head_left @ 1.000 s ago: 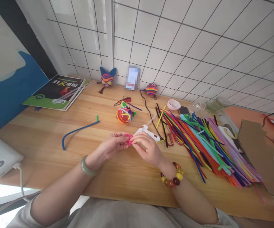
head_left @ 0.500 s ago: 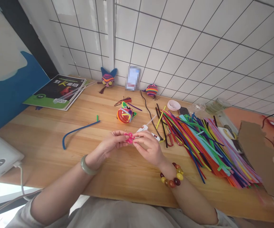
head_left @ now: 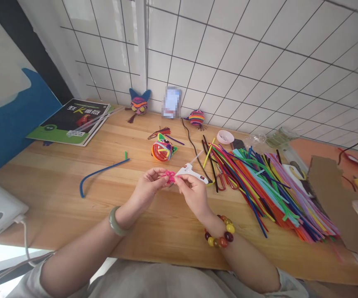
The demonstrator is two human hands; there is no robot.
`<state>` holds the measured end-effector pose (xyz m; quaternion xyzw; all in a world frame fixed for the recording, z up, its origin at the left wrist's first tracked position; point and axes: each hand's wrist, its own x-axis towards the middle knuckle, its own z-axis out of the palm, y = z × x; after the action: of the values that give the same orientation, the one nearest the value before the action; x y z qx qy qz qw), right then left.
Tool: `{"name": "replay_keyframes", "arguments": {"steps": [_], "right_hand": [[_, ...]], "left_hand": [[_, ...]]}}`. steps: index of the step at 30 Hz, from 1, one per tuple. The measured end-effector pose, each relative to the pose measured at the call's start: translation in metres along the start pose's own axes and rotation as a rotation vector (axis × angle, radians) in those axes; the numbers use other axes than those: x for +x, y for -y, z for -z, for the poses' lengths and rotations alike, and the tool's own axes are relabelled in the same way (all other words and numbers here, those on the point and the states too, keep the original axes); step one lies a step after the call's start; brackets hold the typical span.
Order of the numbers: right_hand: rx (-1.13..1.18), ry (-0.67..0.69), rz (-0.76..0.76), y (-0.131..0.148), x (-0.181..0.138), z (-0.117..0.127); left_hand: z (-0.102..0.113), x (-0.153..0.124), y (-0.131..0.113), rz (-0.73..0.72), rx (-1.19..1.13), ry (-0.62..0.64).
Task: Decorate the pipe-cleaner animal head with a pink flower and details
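Okay, both hands' fingers (head_left: 163, 177) pinch the pink pipe-cleaner coil (head_left: 169, 176); I'd wind it tight, keeping loops flat.

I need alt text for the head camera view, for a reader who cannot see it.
Two bare hands, left hand and right hand, pinch a small pink pipe-cleaner piece between them above a wooden table. A white glue gun lies just behind, and a big pile of coloured pipe cleaners spreads to the right.
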<state>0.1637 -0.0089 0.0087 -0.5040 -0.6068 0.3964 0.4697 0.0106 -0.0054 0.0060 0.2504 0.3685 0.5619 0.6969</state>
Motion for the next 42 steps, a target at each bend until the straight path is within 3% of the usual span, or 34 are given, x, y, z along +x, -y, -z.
{"name": "replay_keyframes", "arguments": {"steps": [4, 13, 24, 31, 39, 42], "right_hand": [[0.087, 0.024, -0.074, -0.002, 0.004, 0.002], [0.102, -0.031, -0.051, 0.002, 0.005, 0.003], [0.335, 0.090, -0.207, -0.001, 0.000, -0.002], [0.350, 0.096, -0.226, 0.001, 0.001, -0.004], [0.649, 0.169, -0.547, 0.005, -0.005, -0.011], [0.724, 0.192, -0.598, 0.006, -0.004, -0.008]], "left_hand": [[0.002, -0.001, 0.002, 0.029, 0.052, 0.024], [0.004, 0.002, 0.004, 0.026, 0.241, 0.076], [0.006, 0.004, 0.006, -0.042, 0.165, 0.046], [0.007, 0.004, 0.008, -0.063, 0.165, 0.031], [0.004, 0.001, 0.005, -0.066, 0.199, 0.013], [0.004, 0.001, 0.004, -0.072, 0.198, 0.027]]}}
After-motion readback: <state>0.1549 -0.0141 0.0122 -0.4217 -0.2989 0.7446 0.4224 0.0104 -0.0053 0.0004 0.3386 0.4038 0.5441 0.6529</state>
